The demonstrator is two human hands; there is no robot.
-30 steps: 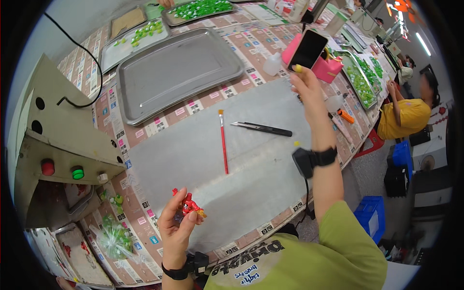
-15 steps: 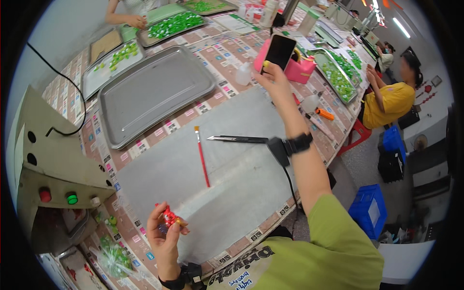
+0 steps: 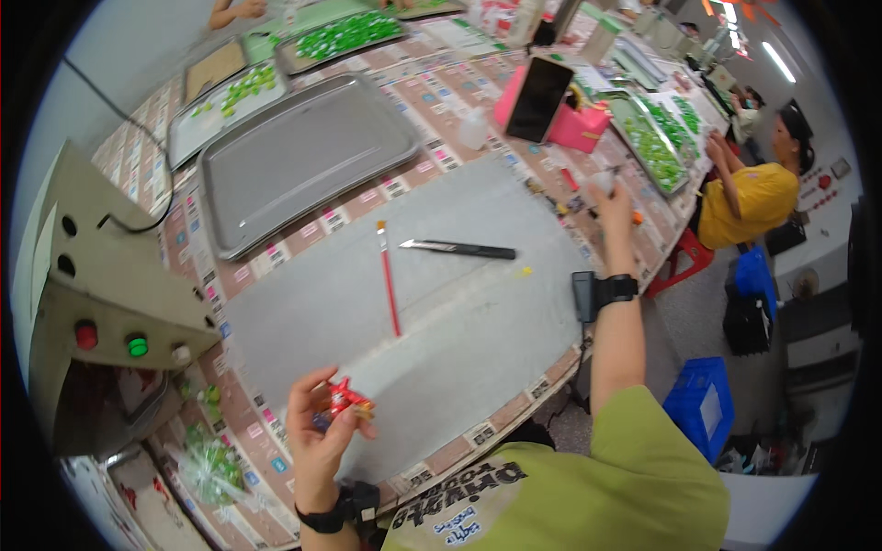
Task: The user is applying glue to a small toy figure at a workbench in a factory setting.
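Observation:
My left hand (image 3: 317,432) pinches a small red figurine (image 3: 342,397) with a yellow part, above the near left of the grey mat (image 3: 441,358). At the far right of the mat, my right hand (image 3: 614,209) has its fingers closed around a small translucent bottle (image 3: 602,181), partly covered by them and a little blurred. Between the two hands, a red-handled paintbrush (image 3: 389,285) and a black craft knife (image 3: 469,249) lie on the mat. A small yellow spot (image 3: 524,272) shows beside the knife.
A grey metal tray (image 3: 303,165) sits beyond the mat. A phone (image 3: 538,99) leans on a pink holder (image 3: 581,129), near another translucent bottle (image 3: 473,129). Trays of green pieces (image 3: 349,35) stand farther back. A machine (image 3: 119,266) borders the left; a co-worker in yellow (image 3: 749,207) sits right.
My right hand has left the phone and moved right and nearer, onto the small bottle. My left hand still holds the red figurine, slightly turned and shifted right.

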